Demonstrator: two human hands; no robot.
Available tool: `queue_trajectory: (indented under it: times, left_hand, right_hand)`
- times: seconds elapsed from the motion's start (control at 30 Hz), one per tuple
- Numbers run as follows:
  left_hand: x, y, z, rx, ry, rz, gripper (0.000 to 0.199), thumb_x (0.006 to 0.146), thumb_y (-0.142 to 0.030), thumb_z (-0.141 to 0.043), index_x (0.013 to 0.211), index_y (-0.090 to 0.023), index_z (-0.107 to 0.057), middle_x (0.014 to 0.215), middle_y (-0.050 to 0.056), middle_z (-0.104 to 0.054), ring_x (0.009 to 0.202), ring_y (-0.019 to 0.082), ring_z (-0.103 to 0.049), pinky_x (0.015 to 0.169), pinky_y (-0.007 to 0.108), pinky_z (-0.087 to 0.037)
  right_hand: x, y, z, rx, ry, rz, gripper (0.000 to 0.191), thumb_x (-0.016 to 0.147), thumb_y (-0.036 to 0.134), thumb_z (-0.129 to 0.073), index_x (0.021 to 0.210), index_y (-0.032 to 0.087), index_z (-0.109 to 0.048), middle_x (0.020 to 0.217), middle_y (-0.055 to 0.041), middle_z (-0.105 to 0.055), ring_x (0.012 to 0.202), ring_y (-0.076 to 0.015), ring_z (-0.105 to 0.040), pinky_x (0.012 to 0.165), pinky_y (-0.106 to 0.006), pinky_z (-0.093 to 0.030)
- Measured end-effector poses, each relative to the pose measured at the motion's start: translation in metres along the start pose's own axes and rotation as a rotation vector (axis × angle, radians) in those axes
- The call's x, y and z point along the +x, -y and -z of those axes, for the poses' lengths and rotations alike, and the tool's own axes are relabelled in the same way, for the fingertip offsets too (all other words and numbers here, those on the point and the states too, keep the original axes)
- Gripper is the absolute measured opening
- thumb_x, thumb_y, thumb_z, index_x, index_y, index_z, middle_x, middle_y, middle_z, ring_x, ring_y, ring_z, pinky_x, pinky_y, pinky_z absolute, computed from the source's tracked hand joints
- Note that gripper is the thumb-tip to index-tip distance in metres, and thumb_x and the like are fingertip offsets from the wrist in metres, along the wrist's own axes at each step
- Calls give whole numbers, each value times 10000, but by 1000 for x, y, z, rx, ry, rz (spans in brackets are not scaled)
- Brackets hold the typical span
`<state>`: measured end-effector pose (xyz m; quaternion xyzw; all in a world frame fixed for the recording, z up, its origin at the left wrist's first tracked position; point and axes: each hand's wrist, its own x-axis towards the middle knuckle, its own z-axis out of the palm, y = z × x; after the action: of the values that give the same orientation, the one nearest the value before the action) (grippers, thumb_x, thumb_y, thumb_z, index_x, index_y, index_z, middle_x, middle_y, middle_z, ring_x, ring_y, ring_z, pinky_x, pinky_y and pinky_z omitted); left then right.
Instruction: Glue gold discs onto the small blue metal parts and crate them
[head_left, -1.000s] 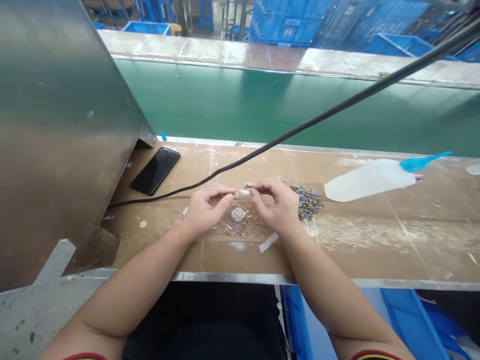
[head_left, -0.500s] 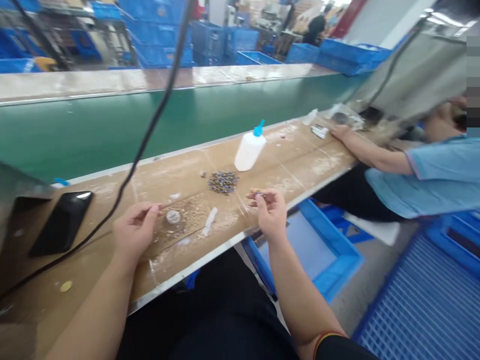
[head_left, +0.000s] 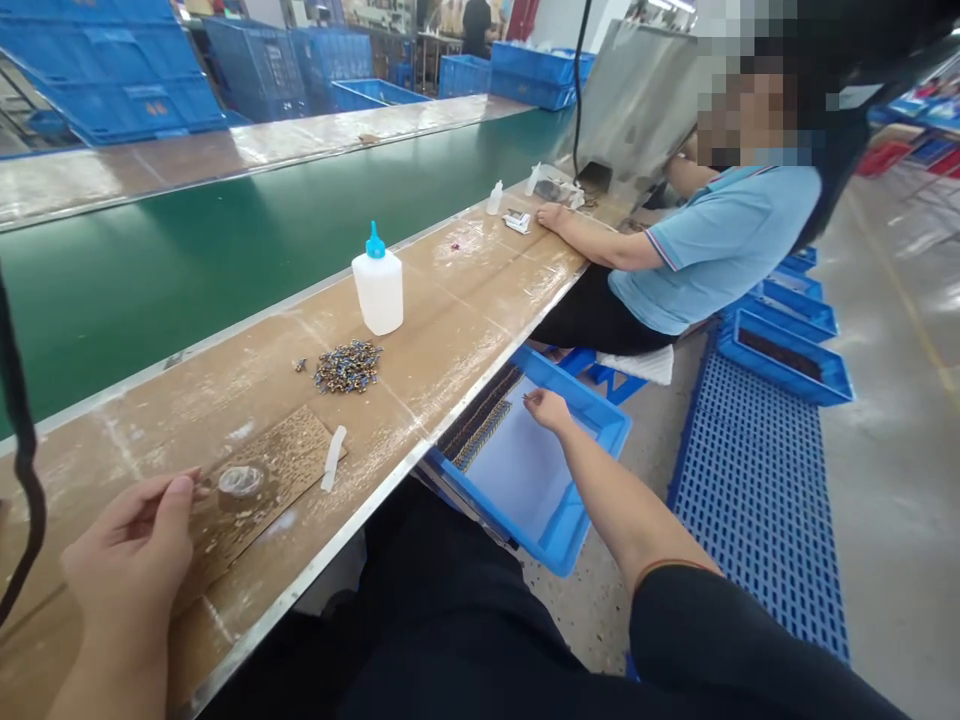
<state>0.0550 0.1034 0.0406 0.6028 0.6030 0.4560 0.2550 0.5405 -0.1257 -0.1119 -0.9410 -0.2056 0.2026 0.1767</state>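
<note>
The right hand (head_left: 550,410) has left the left hand's side: a second ago the two met over the tabletop (head_left: 457,310), and now the right one is out over a blue crate (head_left: 609,425), to the right of the squeeze bottle (head_left: 379,300) and lower than it. The view has swung right as well, so the phone is gone from sight. The work now seems split between tabletop and crate, the right fingers just beside rows of small metal parts (head_left: 484,435) on the crate's pale lining.

The left hand (head_left: 131,545) is left of the bottle and nearer the wearer, thumb and forefinger pressed together beside a small round tub (head_left: 241,483). The loose pile of small blue-and-brass parts (head_left: 347,367) sits just on the wearer's side of the bottle.

The right fingers are bunched, but I cannot tell whether they pinch a part — the tips are too small. A pale speck shows at the left fingertips, too faint to name. The tabletop edge hides part of the crate, and the cable (head_left: 19,430), far left of the bottle, is cut off by the frame.
</note>
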Motion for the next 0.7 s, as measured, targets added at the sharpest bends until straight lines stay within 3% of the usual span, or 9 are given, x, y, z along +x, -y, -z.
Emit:
queue_trajectory:
  times: [0.13, 0.23, 0.47, 0.6, 0.7]
  left_hand:
    - [-5, -10, 0, 68, 22, -6, 578, 570, -550, -673, 956, -154, -845, 905, 117, -810, 924, 355, -786, 984, 559, -627]
    - [-4, -12, 0, 55, -7, 33, 570, 553, -551, -684, 939, -164, -848, 899, 107, -812, 898, 342, -789, 973, 536, -632]
    - [1, -11, 2, 58, -30, -4, 419, 560, -512, -730, 833, -217, -847, 757, 38, -792, 747, 241, -771, 712, 324, -644]
    - [3, -15, 3, 68, -18, -61, 369, 586, -501, -728, 803, -225, -841, 701, 22, -773, 698, 222, -756, 603, 279, -614]
    - [6, -13, 0, 48, -30, -7, 395, 524, -517, -724, 764, -222, -832, 675, 28, -763, 642, 202, -736, 566, 248, -581]
  right_hand:
    - [26, 11, 0, -181, 99, 37, 262, 1061, 382, -710, 1219, 174, -696, 1260, -87, -689, 1124, -251, -689, 983, -455, -613]
    - [37, 19, 0, -286, 161, 55, 282, 1063, 390, -705, 1252, 181, -686, 1294, -95, -675, 1139, -256, -683, 989, -462, -611]
    - [46, 33, -1, -430, 243, 105, 322, 1064, 395, -702, 1298, 177, -666, 1330, -107, -657, 1147, -262, -677, 990, -473, -612]
    - [45, 35, -1, -454, 248, 151, 343, 1062, 404, -702, 1322, 184, -657, 1350, -114, -645, 1151, -264, -673, 990, -469, -612]
    - [43, 36, -3, -449, 241, 163, 333, 1066, 405, -697, 1315, 188, -660, 1347, -112, -647, 1146, -260, -674, 987, -465, -613]
